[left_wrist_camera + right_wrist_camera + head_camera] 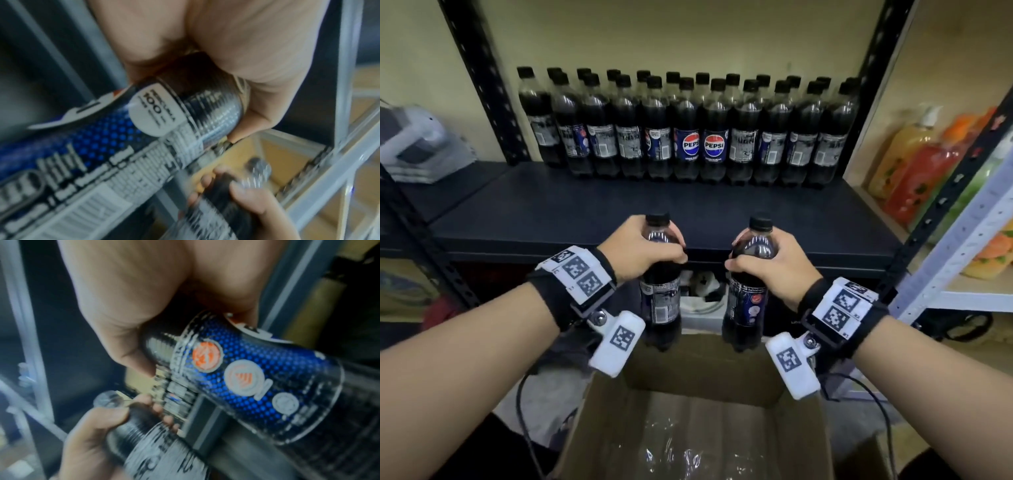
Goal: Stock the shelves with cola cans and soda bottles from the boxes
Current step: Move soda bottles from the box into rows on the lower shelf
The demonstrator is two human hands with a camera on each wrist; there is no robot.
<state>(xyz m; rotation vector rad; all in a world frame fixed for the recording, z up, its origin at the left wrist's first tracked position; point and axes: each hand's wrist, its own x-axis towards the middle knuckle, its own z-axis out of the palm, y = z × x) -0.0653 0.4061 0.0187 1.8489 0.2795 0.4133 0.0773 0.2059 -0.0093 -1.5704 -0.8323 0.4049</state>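
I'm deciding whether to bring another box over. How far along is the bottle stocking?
Done: two rows of cola bottles already stand at the back of the dark shelf. In hand: the left hand and right hand each grip a bottle, the left bottle and the right bottle, held above the cardboard box. Left: setting these two on the shelf's bare front. The box shows only plastic wrap; no cans are visible.

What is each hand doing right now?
Left hand: grips the left soda bottle near its top.
Right hand: grips the right soda bottle likewise.
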